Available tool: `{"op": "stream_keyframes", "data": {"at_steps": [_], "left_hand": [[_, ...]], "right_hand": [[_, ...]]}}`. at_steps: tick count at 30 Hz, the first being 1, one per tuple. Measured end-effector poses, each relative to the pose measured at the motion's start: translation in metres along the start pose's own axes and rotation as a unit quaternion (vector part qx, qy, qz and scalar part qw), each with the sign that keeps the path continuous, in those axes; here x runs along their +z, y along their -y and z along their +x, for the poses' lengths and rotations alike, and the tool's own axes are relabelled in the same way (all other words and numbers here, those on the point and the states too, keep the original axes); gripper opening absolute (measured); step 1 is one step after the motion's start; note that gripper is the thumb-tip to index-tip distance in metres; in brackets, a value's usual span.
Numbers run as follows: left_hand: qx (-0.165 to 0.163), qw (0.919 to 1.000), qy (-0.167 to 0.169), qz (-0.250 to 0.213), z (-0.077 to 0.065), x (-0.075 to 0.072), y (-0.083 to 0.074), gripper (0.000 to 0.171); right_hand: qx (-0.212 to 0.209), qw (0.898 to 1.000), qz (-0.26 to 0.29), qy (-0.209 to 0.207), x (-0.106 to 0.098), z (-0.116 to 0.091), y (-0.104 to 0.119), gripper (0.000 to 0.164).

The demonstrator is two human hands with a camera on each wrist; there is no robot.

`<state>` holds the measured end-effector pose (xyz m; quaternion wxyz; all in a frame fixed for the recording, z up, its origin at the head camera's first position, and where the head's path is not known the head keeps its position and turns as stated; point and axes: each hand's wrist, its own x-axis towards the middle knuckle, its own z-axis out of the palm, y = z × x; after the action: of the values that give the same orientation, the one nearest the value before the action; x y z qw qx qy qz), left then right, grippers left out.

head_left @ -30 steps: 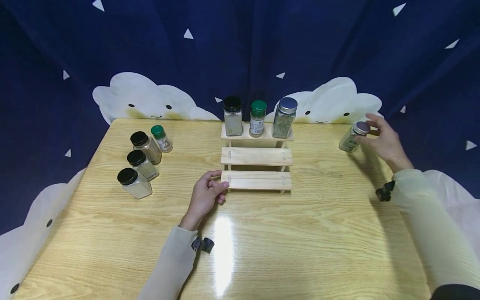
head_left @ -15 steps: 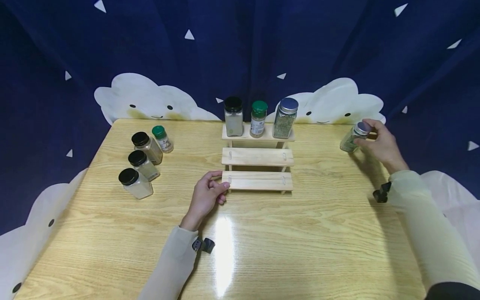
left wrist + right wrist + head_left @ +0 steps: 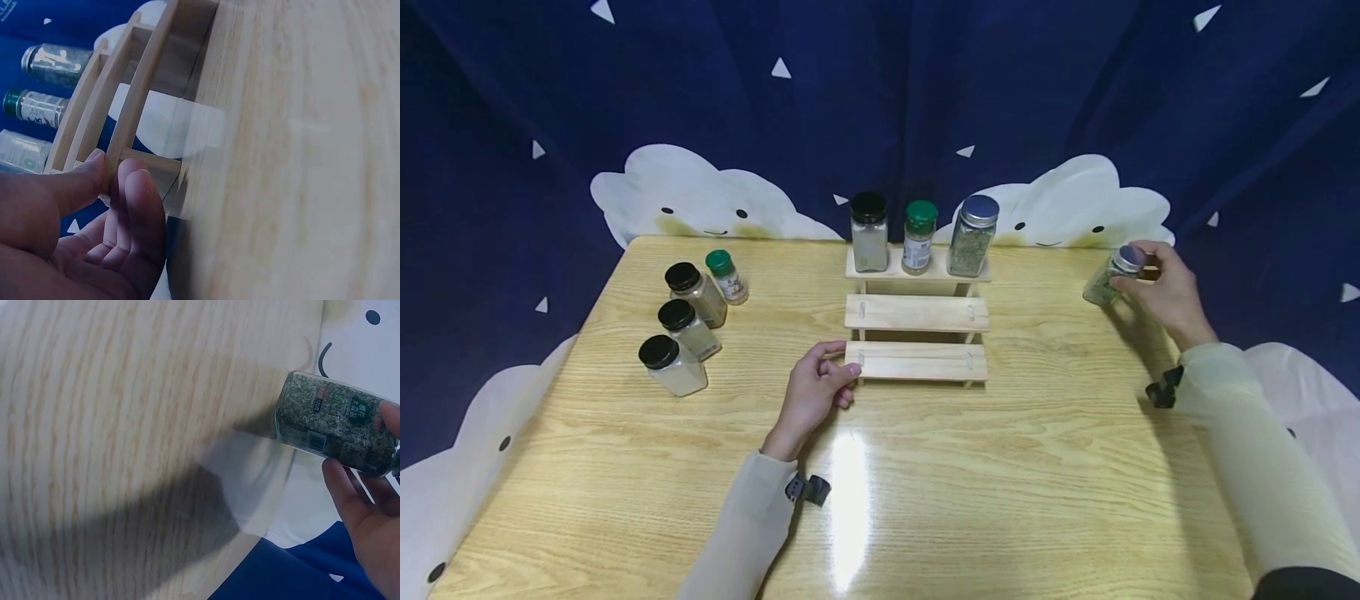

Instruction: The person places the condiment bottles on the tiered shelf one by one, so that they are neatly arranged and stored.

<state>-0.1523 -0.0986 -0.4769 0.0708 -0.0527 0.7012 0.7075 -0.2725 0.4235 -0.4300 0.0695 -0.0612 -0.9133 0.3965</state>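
My left hand [image 3: 814, 392] pinches the left end of the lowest step of a small three-tier wooden rack [image 3: 917, 313]. In the left wrist view, the thumb [image 3: 84, 181] lies on the step, with fingers curled under its edge. At the right back of the table, my right hand [image 3: 1168, 292] holds a clear glass spice jar [image 3: 1103, 283] with a silver lid near its top. Green flakes fill this jar [image 3: 328, 419] in the right wrist view, where the thumb and fingers lie on opposite sides; its lid is mostly cut off by the frame.
On the rack's top step stand a black-lidded jar [image 3: 869, 237], a green-lidded jar [image 3: 917, 242] and a silver-lidded jar [image 3: 972, 237]. Several more jars stand at the left, including a black-lidded one [image 3: 677, 371] and a green-lidded one [image 3: 727, 279]. A dark blue curtain [image 3: 820, 100] hangs behind.
My right hand's fingers have closed in around the silver-lidded jar, which stays at about the same spot. The left hand has kept its hold on the rack.
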Motion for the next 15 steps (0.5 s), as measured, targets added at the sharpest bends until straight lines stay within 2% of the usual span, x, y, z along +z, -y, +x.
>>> {"op": "stream_keyframes", "data": {"at_steps": [15], "left_hand": [[0.000,0.9999,0.004,-0.009,0.000,0.000,-0.001,0.046]], "right_hand": [[-0.014,0.999,0.019,-0.025,0.000,-0.013,0.003,0.062]]}}
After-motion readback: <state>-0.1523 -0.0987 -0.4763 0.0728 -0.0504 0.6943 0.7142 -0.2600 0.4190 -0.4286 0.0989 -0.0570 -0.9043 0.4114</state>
